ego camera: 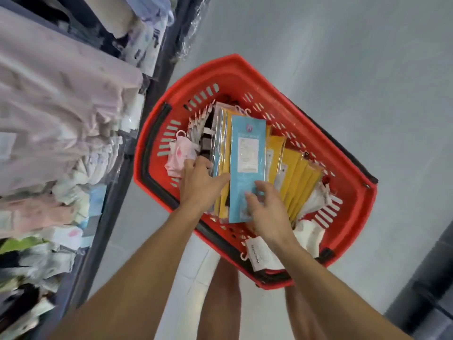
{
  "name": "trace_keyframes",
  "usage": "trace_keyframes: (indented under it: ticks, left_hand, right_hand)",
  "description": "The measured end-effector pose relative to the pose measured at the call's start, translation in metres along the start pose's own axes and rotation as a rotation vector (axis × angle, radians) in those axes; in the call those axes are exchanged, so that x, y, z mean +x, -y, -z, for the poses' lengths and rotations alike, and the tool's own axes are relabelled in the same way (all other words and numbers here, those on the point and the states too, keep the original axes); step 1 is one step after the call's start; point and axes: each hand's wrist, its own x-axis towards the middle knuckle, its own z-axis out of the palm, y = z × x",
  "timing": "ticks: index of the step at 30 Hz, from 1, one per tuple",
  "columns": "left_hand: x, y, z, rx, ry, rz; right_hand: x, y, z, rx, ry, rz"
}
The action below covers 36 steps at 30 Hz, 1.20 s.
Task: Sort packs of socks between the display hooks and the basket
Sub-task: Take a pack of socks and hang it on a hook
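Note:
A red plastic basket (235,77) stands on the floor, full of flat sock packs. On top lies a light blue pack (247,153) with a white label, flanked by several yellow packs (294,177). A pink pack (177,155) lies at the basket's left side. My left hand (198,185) reaches into the packs left of the blue one, its fingers curled round their lower ends and its thumb against the blue pack's edge. My right hand (267,207) lies over the blue pack's lower end with fingers spread and slightly bent.
A dark display rack (137,148) runs along the left, hung with many pale sock packs (73,192). White packs (263,253) spill over the basket's near rim. Grey floor surrounds the basket; a dark fixture (429,285) stands at the lower right.

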Motion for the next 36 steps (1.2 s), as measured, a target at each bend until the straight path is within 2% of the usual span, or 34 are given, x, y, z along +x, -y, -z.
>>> trace_keyframes:
  ticks: [3, 6, 10, 12, 14, 17, 19, 22, 25, 27, 32, 33, 34, 36]
  left_hand:
    - [-0.025, -0.017, -0.008, -0.237, 0.192, -0.148]
    - [-0.053, -0.026, -0.022, -0.311, 0.377, -0.278]
    - [-0.06, -0.016, -0.028, -0.515, 0.501, -0.161]
    - [-0.058, -0.009, -0.028, -0.559, 0.499, -0.102]
    - [-0.055, -0.004, -0.027, -0.589, 0.43, -0.021]
    - [-0.051, 0.003, -0.026, -0.744, 0.331, 0.143]
    - [-0.052, 0.008, -0.024, -0.938, 0.406, 0.221]
    - [-0.061, 0.015, -0.021, -1.126, 0.586, 0.231]
    - [-0.065, 0.025, -0.019, -1.176, 0.576, 0.22]
    - [-0.066, 0.035, -0.018, -1.141, 0.538, 0.207]
    - [-0.069, 0.033, -0.013, -0.906, 0.635, 0.091]
    - [-0.065, 0.028, -0.011, -0.871, 0.582, 0.064]
    - [-0.057, 0.022, -0.007, -0.815, 0.448, 0.028]
    - [-0.032, 0.007, 0.004, -0.603, 0.065, -0.042]
  right_hand:
    - [0.003, 0.016, 0.006, 0.165, -0.031, 0.007]
    - [0.015, 0.025, 0.021, 0.299, -0.018, -0.052]
    - [0.024, 0.019, 0.04, 0.051, -0.031, -0.092]
    - [0.025, 0.014, 0.044, -0.03, -0.021, -0.063]
    - [0.018, 0.011, 0.047, -0.039, -0.019, -0.002]
    - [-0.01, 0.006, 0.049, 0.195, -0.021, 0.046]
    - [-0.03, 0.001, 0.05, 0.371, 0.039, 0.046]
    - [-0.047, -0.008, 0.05, 0.44, 0.187, -0.016]
    - [-0.052, -0.01, 0.047, 0.416, 0.389, -0.091]
    - [-0.053, -0.008, 0.043, 0.38, 0.411, -0.102]
    - [-0.05, -0.001, 0.037, 0.464, 0.125, -0.075]
    - [-0.049, -0.002, 0.038, 0.486, 0.092, -0.067]
    - [-0.048, -0.003, 0.04, 0.513, 0.069, -0.064]
    - [-0.049, -0.006, 0.045, 0.554, 0.027, -0.063]
